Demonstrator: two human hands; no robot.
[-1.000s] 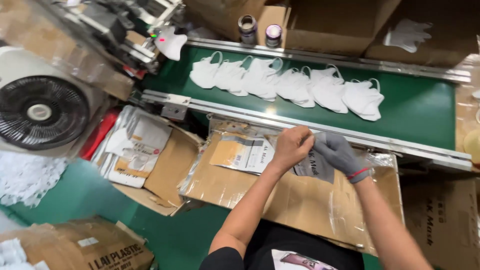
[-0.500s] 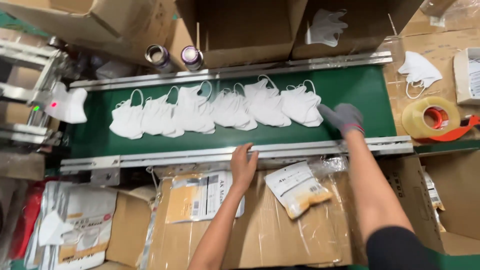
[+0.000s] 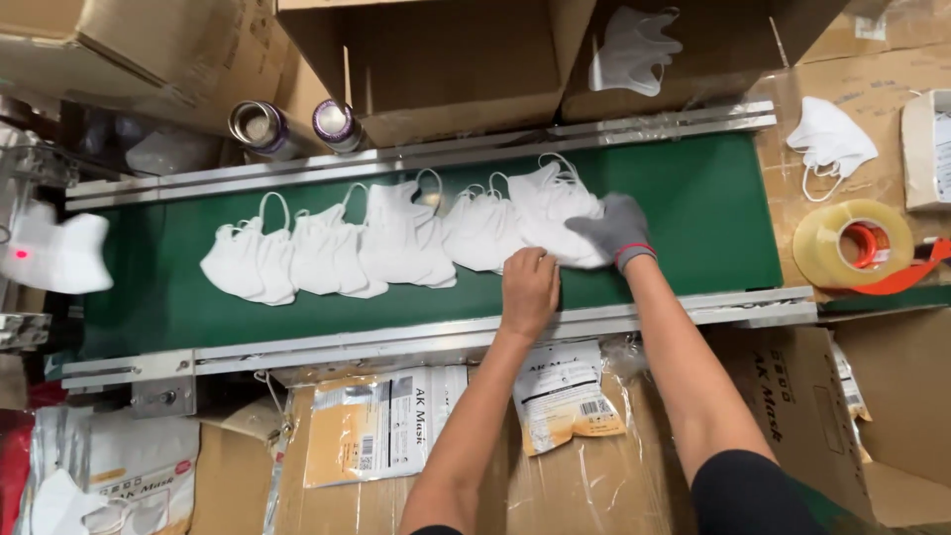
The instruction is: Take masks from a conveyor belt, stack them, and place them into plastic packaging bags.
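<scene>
Masks [image 3: 396, 243]: white folded face masks lie in an overlapping row along our green conveyor belt [image 3: 693, 213]
Right hand [image 3: 616, 230]: grey-gloved, fingers closed on the rightmost mask [image 3: 550, 203] of the row
Left hand [image 3: 528, 287]: bare, fingers curled on that mask's lower edge
Around us: packaged mask pouch [image 3: 565, 396] below the belt, tape roll [image 3: 852, 243] to the right, two cans [image 3: 297, 124] behind

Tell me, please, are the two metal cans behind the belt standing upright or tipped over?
Tipped over: both cans lie on their sides behind the green belt, round ends facing the camera.
</scene>
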